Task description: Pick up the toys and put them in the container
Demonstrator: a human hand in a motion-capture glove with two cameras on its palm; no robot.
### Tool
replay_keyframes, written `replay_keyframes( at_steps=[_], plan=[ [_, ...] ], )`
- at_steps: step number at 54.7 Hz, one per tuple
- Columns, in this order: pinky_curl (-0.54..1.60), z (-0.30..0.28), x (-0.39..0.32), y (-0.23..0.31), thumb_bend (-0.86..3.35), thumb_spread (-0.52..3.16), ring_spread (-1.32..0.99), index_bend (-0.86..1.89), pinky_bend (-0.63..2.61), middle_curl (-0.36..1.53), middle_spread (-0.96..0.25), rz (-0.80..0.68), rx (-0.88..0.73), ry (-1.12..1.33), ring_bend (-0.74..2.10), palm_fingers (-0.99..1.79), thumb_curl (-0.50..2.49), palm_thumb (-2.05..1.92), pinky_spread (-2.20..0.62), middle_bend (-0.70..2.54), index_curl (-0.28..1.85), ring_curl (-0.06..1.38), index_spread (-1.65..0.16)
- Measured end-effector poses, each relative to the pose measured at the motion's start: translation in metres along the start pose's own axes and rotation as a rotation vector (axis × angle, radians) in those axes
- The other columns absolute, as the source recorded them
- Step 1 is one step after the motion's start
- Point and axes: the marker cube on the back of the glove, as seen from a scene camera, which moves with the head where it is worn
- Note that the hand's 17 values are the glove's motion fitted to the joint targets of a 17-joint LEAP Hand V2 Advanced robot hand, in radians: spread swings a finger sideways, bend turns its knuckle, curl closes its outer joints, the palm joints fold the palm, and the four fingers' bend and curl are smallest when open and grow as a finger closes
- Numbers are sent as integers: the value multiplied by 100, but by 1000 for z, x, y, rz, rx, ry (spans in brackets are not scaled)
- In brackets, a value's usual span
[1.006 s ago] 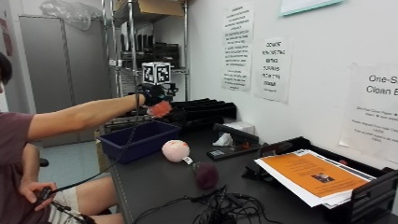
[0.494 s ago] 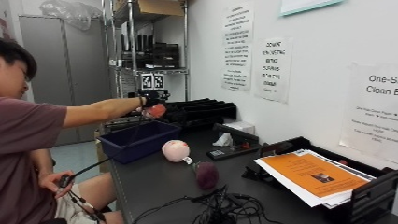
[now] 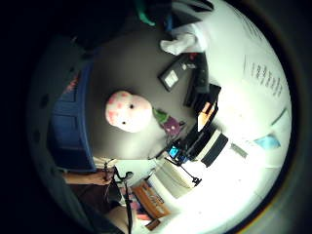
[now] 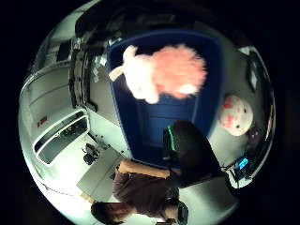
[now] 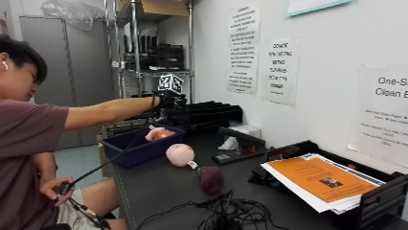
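Observation:
In the outside view my gloved right hand is stretched out above the blue container at the table's left end and holds nothing. Below it, a fluffy pink toy is inside the container; the thumb side palm view shows this toy free of the hand over the container's blue floor. A round pale pink toy lies on the table just beside the container. A dark purple toy lies nearer the table's front. Both show in the little finger side palm view: round toy, purple toy.
Black stacked trays stand behind the container. A white tissue and a flat black device lie near the wall. Tangled cables cover the front, and a paper tray with an orange sheet sits at the right.
The pink fluffy toy, held in my hand above the container before, has left the hand and dropped into the container. The other two toys have not moved.

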Motion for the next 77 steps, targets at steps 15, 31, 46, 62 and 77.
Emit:
replay_keyframes(
  at_steps=[15, 31, 46, 62, 77],
  plan=[
    [41, -2, 52, 20, -1, 132, -2, 6, 87, 37, 3, 115, 4, -12, 28, -29, 52, 16, 5, 11, 26, 42, -19],
    [40, 168, 49, -22, -1, 134, 0, 6, 93, 29, 0, 99, -244, 6, 21, -30, 46, 22, 6, 9, 19, 40, -24],
    [38, 222, 79, -20, 1, 126, -11, 16, 102, 30, -8, 256, 423, -330, 62, 39, 43, 29, -11, 31, 16, 46, -28],
    [47, 151, 80, -7, 15, 99, -36, 45, 104, 54, -32, 252, 435, -363, 103, 85, 65, 70, -30, 78, 31, 71, -36],
    [58, 33, 88, 61, 10, 76, -45, 68, 116, 72, -40, 217, 470, -218, 116, 69, 76, 75, -37, 98, 48, 82, -41]
  ],
)
